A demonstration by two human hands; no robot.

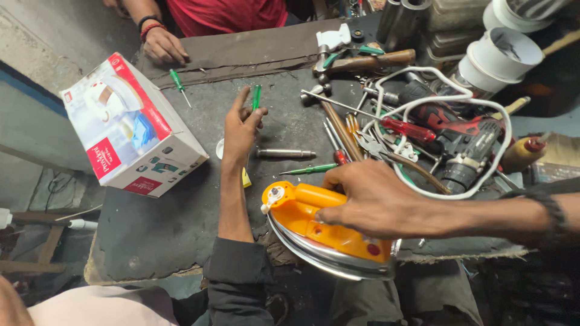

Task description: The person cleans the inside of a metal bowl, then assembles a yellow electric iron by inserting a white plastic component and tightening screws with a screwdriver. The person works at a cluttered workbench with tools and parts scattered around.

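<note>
My right hand (368, 199) grips the orange handle of an electric iron (302, 211) with a shiny metal soleplate, which lies tilted at the near edge of the dark work mat (163, 223). My left hand (240, 130) reaches forward over the mat and pinches a small green-handled screwdriver (256, 96) between thumb and fingers, with the index finger stretched out. A steel cylinder (284, 153) lies just right of that hand. Another green screwdriver (309, 169) lies between the two hands.
A white and red cardboard box (133, 127) stands at the left. Another person's hand (163, 47) rests at the far edge beside a green screwdriver (178, 81). A red and black drill (459, 145), a white cable (423, 90), a hammer (362, 60) and several tools crowd the right.
</note>
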